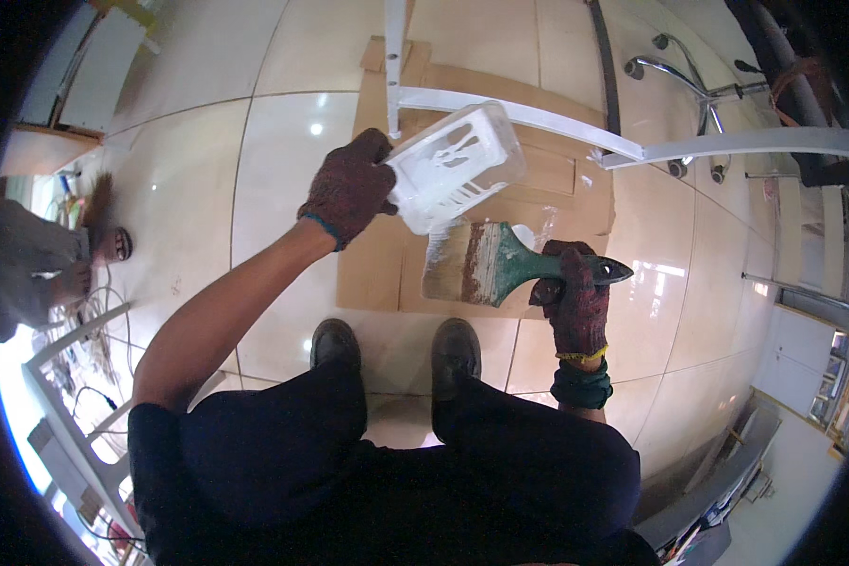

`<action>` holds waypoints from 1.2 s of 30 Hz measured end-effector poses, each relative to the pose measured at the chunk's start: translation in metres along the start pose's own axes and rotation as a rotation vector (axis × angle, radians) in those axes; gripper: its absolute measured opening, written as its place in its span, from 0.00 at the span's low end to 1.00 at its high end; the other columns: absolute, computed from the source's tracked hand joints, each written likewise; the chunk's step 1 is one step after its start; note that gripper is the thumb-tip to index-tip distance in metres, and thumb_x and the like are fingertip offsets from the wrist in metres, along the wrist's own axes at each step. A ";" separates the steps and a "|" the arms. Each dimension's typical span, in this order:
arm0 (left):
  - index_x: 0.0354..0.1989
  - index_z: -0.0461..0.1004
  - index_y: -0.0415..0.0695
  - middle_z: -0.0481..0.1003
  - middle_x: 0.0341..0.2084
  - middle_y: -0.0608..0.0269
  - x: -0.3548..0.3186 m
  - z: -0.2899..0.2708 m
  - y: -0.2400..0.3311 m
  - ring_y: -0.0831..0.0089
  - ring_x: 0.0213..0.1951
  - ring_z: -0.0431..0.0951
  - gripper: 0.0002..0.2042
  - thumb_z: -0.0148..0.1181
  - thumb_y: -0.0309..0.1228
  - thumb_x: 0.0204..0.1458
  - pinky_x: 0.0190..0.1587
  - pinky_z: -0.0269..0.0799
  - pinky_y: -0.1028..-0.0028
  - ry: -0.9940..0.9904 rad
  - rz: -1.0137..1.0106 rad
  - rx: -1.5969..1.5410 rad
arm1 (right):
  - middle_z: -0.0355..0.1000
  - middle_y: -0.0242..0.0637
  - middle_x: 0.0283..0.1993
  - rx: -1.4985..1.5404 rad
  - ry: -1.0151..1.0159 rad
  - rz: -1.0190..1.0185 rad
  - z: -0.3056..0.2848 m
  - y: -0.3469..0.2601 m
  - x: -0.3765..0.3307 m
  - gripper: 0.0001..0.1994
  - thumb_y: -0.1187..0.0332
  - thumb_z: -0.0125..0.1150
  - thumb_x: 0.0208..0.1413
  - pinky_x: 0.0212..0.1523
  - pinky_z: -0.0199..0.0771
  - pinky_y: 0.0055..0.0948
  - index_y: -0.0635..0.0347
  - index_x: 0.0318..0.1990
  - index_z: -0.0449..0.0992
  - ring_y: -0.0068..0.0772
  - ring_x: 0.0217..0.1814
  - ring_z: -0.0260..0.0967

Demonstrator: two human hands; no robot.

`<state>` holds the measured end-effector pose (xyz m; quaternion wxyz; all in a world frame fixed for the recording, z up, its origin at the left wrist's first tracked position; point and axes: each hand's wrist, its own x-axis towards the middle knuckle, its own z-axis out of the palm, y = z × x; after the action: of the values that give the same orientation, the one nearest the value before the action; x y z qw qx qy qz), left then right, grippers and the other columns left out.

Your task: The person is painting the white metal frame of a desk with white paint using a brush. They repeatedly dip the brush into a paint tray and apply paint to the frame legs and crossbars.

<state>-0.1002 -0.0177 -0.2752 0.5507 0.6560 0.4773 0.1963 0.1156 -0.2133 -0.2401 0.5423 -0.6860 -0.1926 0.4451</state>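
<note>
My left hand [349, 185], in a dark red knit glove, grips a clear plastic tub [455, 165] smeared with white paint and tilts it on its side. My right hand [575, 300], gloved the same way, holds a wide paintbrush [486, 264] by its green handle, with the white-coated bristles pointing left just under the tub. Below both lies flat brown cardboard [373, 269] on the tiled floor. A white-painted metal frame [538, 118] rests on the cardboard beyond the tub.
My two black shoes [396, 344] stand at the near edge of the cardboard. A chrome chair base with castors [689, 90] is at the upper right. Another person crouches at the far left [28, 269] near cables and white metal parts [75, 377].
</note>
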 end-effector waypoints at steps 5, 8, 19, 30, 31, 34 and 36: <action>0.41 0.66 0.33 0.72 0.35 0.51 0.005 -0.009 0.000 0.62 0.34 0.80 0.11 0.49 0.24 0.49 0.28 0.82 0.69 -0.050 0.004 0.094 | 0.72 0.34 0.30 0.059 -0.041 0.004 -0.013 0.000 -0.002 0.13 0.58 0.54 0.59 0.14 0.59 0.17 0.59 0.42 0.72 0.22 0.19 0.68; 0.38 0.66 0.33 0.73 0.32 0.47 0.001 -0.001 0.009 0.60 0.30 0.80 0.10 0.49 0.23 0.47 0.27 0.80 0.69 -0.028 0.023 0.032 | 0.72 0.34 0.32 0.081 -0.074 -0.012 -0.011 0.003 -0.001 0.14 0.57 0.53 0.59 0.14 0.59 0.17 0.59 0.42 0.72 0.22 0.20 0.69; 0.36 0.66 0.33 0.73 0.31 0.48 0.004 -0.004 0.001 0.61 0.29 0.80 0.08 0.50 0.23 0.47 0.27 0.80 0.69 -0.041 0.051 0.160 | 0.68 0.32 0.20 0.050 -0.012 0.002 -0.016 -0.005 -0.003 0.19 0.52 0.54 0.56 0.14 0.59 0.18 0.61 0.41 0.73 0.21 0.17 0.65; 0.38 0.67 0.34 0.72 0.35 0.51 -0.004 -0.001 -0.002 0.62 0.32 0.79 0.11 0.54 0.25 0.46 0.30 0.80 0.69 -0.095 -0.008 0.203 | 0.71 0.34 0.27 0.008 -0.042 0.063 -0.018 0.009 -0.001 0.14 0.57 0.52 0.59 0.14 0.59 0.19 0.59 0.40 0.74 0.21 0.18 0.67; 0.36 0.69 0.34 0.72 0.34 0.50 -0.003 -0.003 -0.007 0.59 0.33 0.78 0.12 0.58 0.26 0.44 0.33 0.79 0.68 -0.083 0.057 0.296 | 0.71 0.34 0.27 0.005 -0.036 0.052 -0.020 0.010 -0.001 0.15 0.57 0.52 0.59 0.14 0.59 0.19 0.59 0.40 0.74 0.21 0.18 0.67; 0.32 0.72 0.35 0.72 0.35 0.51 0.004 -0.013 -0.050 0.57 0.36 0.77 0.13 0.64 0.29 0.38 0.38 0.76 0.67 -0.142 0.369 0.543 | 0.72 0.35 0.27 0.111 -0.061 0.051 -0.021 0.016 0.000 0.15 0.56 0.52 0.59 0.14 0.60 0.18 0.60 0.40 0.73 0.21 0.18 0.67; 0.32 0.71 0.35 0.71 0.35 0.52 0.000 -0.006 -0.053 0.60 0.35 0.77 0.12 0.62 0.29 0.40 0.36 0.77 0.67 -0.190 0.389 0.583 | 0.72 0.35 0.28 0.076 -0.057 0.071 -0.020 0.017 0.001 0.15 0.56 0.52 0.59 0.14 0.59 0.18 0.60 0.40 0.73 0.20 0.18 0.67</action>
<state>-0.1261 -0.0175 -0.3214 0.3350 0.8792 0.3262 0.0912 0.1287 -0.2298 -0.2554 0.5462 -0.6583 -0.1663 0.4906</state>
